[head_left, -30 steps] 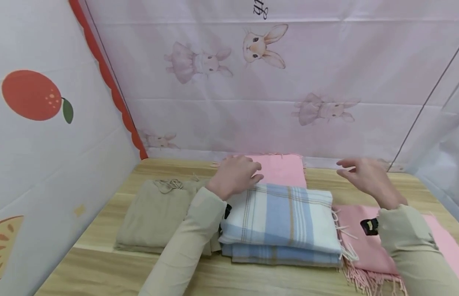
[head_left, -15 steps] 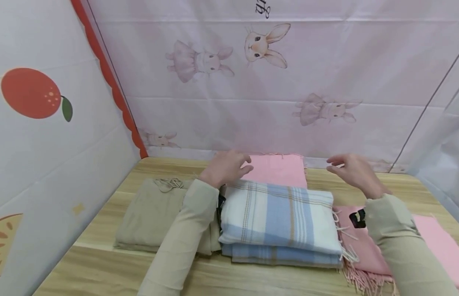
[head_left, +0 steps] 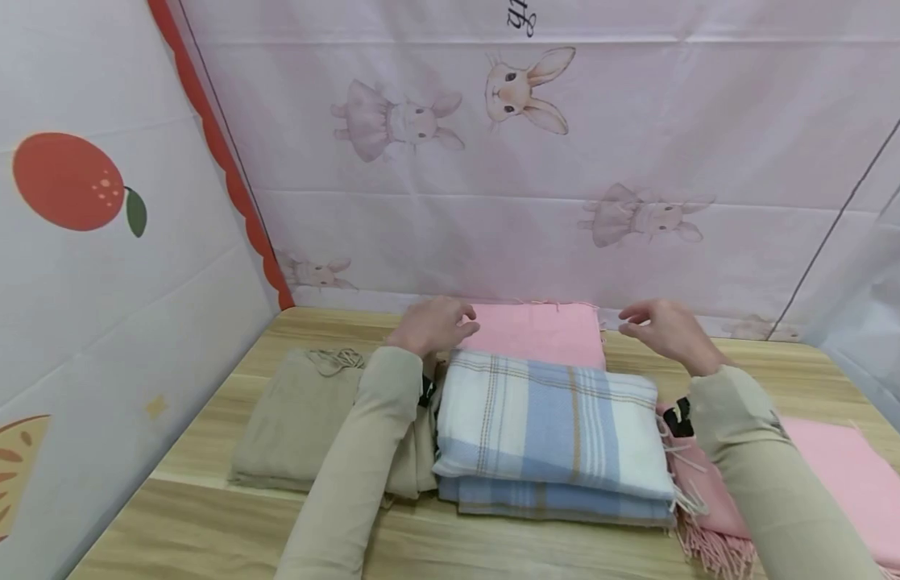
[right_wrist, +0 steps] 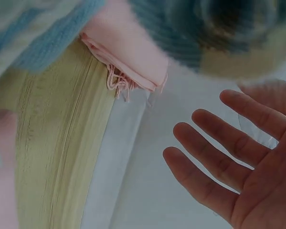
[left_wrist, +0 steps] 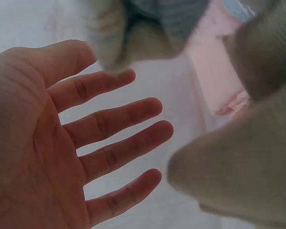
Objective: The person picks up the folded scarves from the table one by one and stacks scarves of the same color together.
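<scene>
In the head view a folded pink scarf (head_left: 537, 332) lies at the back of the table, against the printed backdrop. My left hand (head_left: 433, 324) hovers by its left end, fingers apart and holding nothing. On the other side my right hand (head_left: 667, 330) is held a little off the scarf's right end, its fingers spread and loosely bent. Both wrist views show the palms bare. In front of the pink scarf sits a blue-and-white plaid scarf (head_left: 551, 427), folded thick with white fringe. A beige folded cloth (head_left: 297, 427) lies to its left, partly behind my left sleeve.
Another pink fringed scarf (head_left: 834, 467) lies at the right, partly covered by my right forearm. The wooden table (head_left: 203, 524) meets a white wall sheet (head_left: 130, 322) at left and a pink rabbit-print backdrop (head_left: 435, 225) behind.
My left hand has moved left and slightly back, off the middle of the pink scarf. The right hand has come left, closer to that scarf. The folded cloths have stayed in place.
</scene>
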`<act>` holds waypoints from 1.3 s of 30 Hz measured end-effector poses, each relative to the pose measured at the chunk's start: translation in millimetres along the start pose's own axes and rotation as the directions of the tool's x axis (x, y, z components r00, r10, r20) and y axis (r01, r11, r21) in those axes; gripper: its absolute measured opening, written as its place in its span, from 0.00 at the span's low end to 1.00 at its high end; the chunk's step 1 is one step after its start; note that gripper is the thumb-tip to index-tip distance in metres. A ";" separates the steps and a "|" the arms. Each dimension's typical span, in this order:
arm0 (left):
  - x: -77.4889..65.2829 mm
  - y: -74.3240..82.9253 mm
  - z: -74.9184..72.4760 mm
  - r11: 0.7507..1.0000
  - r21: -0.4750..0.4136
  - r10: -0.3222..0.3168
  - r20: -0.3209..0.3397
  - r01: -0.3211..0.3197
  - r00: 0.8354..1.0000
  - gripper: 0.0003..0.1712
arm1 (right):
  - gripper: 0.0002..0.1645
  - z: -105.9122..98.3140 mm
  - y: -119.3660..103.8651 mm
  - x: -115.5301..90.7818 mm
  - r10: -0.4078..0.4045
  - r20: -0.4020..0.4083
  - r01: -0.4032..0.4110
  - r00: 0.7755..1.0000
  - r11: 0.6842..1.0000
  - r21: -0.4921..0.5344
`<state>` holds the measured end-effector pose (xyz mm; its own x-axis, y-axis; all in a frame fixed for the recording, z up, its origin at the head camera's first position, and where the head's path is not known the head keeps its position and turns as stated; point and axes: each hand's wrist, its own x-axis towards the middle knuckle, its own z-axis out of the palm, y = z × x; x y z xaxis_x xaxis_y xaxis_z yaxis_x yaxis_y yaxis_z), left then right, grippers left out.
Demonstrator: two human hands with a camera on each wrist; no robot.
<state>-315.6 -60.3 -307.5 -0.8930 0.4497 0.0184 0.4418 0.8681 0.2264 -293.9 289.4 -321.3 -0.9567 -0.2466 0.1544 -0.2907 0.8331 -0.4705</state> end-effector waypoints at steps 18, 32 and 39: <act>10.8 -9.5 8.2 0.993 -0.112 -0.028 0.029 0.031 0.999 0.25 | 0.21 11.8 8.5 18.7 -0.023 0.097 0.012 0.995 0.993 0.117; 21.9 -26.1 14.5 0.969 -0.237 -0.044 0.093 0.065 0.995 0.27 | 0.29 14.6 13.1 31.2 0.010 0.257 -0.058 0.966 0.982 0.181; 27.2 -31.8 20.1 0.943 -0.321 -0.043 0.129 0.083 0.991 0.28 | 0.34 14.4 15.7 36.7 0.055 0.369 -0.157 0.928 0.955 0.251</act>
<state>-352.2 -71.5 -333.8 -0.8927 0.4352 -0.1167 0.3155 0.7886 0.5278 -333.8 286.4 -335.5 -0.9082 -0.3656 -0.2036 -0.1310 0.7104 -0.6915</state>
